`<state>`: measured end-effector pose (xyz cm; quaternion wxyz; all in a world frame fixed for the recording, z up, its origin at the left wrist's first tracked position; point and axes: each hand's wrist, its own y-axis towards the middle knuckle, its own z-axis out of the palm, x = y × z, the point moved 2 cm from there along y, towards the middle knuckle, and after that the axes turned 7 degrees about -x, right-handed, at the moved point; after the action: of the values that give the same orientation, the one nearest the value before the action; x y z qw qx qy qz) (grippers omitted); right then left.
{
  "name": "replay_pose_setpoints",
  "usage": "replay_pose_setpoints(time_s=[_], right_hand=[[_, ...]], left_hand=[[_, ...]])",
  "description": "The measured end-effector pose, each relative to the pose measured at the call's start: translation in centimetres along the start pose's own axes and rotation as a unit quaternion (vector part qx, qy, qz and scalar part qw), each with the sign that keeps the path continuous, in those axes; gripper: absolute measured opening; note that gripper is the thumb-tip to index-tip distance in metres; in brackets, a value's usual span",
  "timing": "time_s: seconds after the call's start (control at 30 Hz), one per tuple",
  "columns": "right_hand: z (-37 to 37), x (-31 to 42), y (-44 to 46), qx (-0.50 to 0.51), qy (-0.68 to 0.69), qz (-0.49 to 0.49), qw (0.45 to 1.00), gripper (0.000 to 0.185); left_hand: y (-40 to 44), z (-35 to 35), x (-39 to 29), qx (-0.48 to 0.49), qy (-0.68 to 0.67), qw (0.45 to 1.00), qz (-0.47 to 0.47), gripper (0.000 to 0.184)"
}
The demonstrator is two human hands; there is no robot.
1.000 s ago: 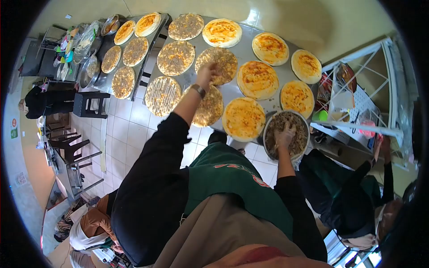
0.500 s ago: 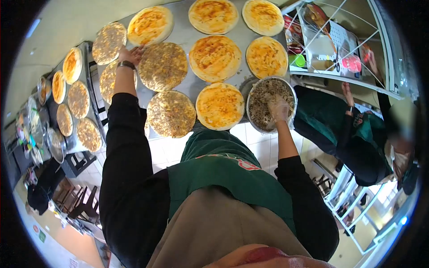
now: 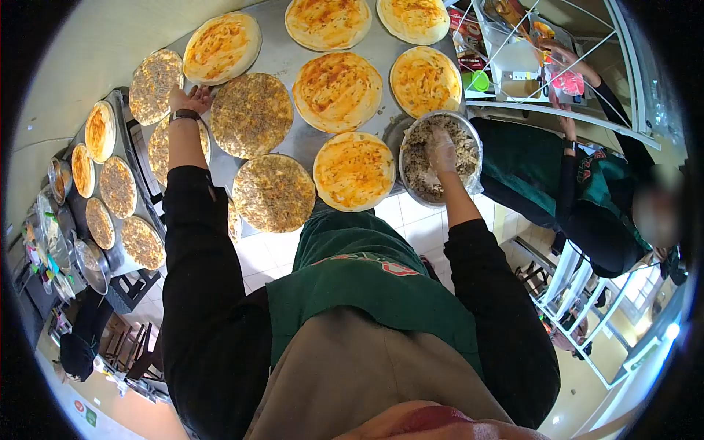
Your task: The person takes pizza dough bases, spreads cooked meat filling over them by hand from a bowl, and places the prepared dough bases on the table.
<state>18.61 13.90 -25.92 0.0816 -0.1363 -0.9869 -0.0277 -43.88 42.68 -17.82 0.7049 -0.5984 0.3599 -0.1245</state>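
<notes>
Left hand (image 3: pixel 192 100): fingers spread and slightly curled, no object seen in the grasp. It is at the far side of the worktop (image 3: pixel 302 143), in the gap between a sauced round (image 3: pixel 222 48) and a topped round (image 3: pixel 251 115). Contact with either cannot be confirmed. A wristwatch (image 3: pixel 185 115) is worn at this wrist.

Right hand (image 3: pixel 441 152): lowered into the crumbly brown mix (image 3: pixel 422 161) inside a metal bowl (image 3: pixel 403 176). It appears to be in a clear glove. Whether the fingers are pinching or pressed together cannot be told. The bowl stands at the worktop edge, just beside the nearest sauced round (image 3: pixel 353 171).

Condition of the rounds: those towards the left side carry a brown crumbly layer, including one at the near edge (image 3: pixel 274 193) and one partly behind the left forearm. Those in the middle and on the right show only orange sauce, for example the central round (image 3: pixel 337 92). The covering is therefore judged partial.

Outward: a second worktop at left holds further rounds of both kinds, among them a topped one (image 3: pixel 143 243). At right, a co-worker's hands (image 3: pixel 563 55) are at a shelf, near a pink item (image 3: pixel 567 79) and a green cup (image 3: pixel 475 81).
</notes>
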Motion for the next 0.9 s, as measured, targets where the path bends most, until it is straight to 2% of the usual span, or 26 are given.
replay_pose_setpoints(time_s=[0.03, 0.07, 0.1, 0.17, 0.2, 0.23, 0.27, 0.3, 0.33, 0.37, 0.4, 0.43, 0.47, 0.53, 0.57, 0.6, 0.63, 0.7, 0.77, 0.83, 0.9], right_hand=[[-3.0, 1.3, 0.0, 0.062, 0.014, 0.018, 0.998, 0.049], [-5.7, 2.6, 0.1, 0.125, 0.028, 0.036, 0.991, 0.056], [-7.7, 3.8, 0.4, 0.126, 0.025, 0.038, 0.991, 0.056], [-10.9, 5.7, 0.7, 0.202, 0.081, 0.159, 0.963, 0.064], [-13.4, 7.7, 0.8, 0.202, 0.079, 0.161, 0.963, 0.064], [-16.0, 10.1, 0.7, 0.224, 0.009, 0.136, 0.965, 0.07], [-17.2, 11.6, 0.2, 0.244, -0.062, 0.111, 0.961, 0.075], [-16.7, 11.8, -1.1, 0.243, -0.064, 0.114, 0.961, 0.075], [-15.8, 11.8, -2.4, 0.195, -0.108, 0.061, 0.973, 0.08], [-15.1, 11.8, -3.2, 0.145, -0.153, 0.009, 0.977, 0.085], [-14.3, 11.4, -3.4, 0.173, -0.172, -0.031, 0.969, 0.085], [-13.0, 10.5, -3.7, 0.174, -0.174, -0.027, 0.969, 0.085], [-11.4, 9.1, -4.0, 0.133, -0.098, 0.014, 0.986, 0.083], [-10.7, 8.7, -3.7, 0.071, 0.035, 0.11, 0.991, 0.076], [-10.1, 7.7, -3.6, 0.071, 0.032, 0.114, 0.99, 0.076], [-8.9, 6.1, -3.7, 0.055, 0.059, 0.079, 0.994, 0.073], [-9.1, 6.0, -3.1, 0.039, 0.087, 0.043, 0.995, 0.069], [-9.9, 5.4, -2.7, 0.054, 0.083, 0.044, 0.994, 0.07], [-13.4, 7.6, -1.1, 0.191, 0.011, 0.102, 0.976, 0.076], [-17.6, 10.4, -0.3, 0.155, -0.03, 0.091, 0.983, 0.08], [-18.4, 11.2, -0.1, 0.117, -0.07, 0.079, 0.988, 0.083]], left_hand=[[0.3, -0.1, 0.0, -0.017, 0.012, 1.0, 0.016, 0.072], [1.1, -0.3, -0.3, 0.019, 0.014, 1.0, 0.019, 0.063], [1.0, -0.2, -0.1, 0.019, 0.015, 1.0, 0.016, 0.063], [-0.8, 1.1, 0.1, 0.097, -0.071, 0.992, 0.042, 0.053], [-1.9, 1.8, 0.0, 0.111, -0.135, 0.983, 0.046, 0.047], [-0.3, 1.7, -0.2, 0.112, -0.134, 0.984, 0.043, 0.047], [2.7, 1.7, -1.0, 0.161, -0.154, 0.973, 0.056, 0.043], [4.4, 2.0, -1.3, 0.21, -0.173, 0.96, 0.067, 0.04], [4.2, 2.6, -1.1, 0.215, -0.195, 0.951, 0.106, 0.037], [6.6, 2.5, -1.3, 0.217, -0.193, 0.951, 0.102, 0.037], [8.7, 2.5, -1.7, 0.305, -0.267, 0.913, 0.053, 0.036], [10.3, 2.7, -1.8, 0.387, -0.336, 0.859, 0.003, 0.036], [7.1, 4.3, -0.9, 0.264, -0.264, 0.913, 0.164, 0.041], [4.8, 5.5, -0.3, 0.263, -0.229, 0.921, 0.173, 0.044], [3.4, 6.1, 0.1, 0.262, -0.198, 0.926, 0.186, 0.048], [0.2, 6.9, 1.0, 0.239, -0.162, 0.931, 0.223, 0.053], [0.6, 7.0, 1.1, 0.242, -0.162, 0.931, 0.221, 0.053], [1.4, 6.8, 0.9, 0.266, -0.124, 0.923, 0.248, 0.06], [-0.3, 6.8, 1.1, 0.242, -0.115, 0.928, 0.258, 0.06], [1.2, 5.9, 0.4, 0.266, -0.117, 0.908, 0.301, 0.061], [-1.0, 5.7, 0.7, 0.265, -0.13, 0.904, 0.309, 0.062]])
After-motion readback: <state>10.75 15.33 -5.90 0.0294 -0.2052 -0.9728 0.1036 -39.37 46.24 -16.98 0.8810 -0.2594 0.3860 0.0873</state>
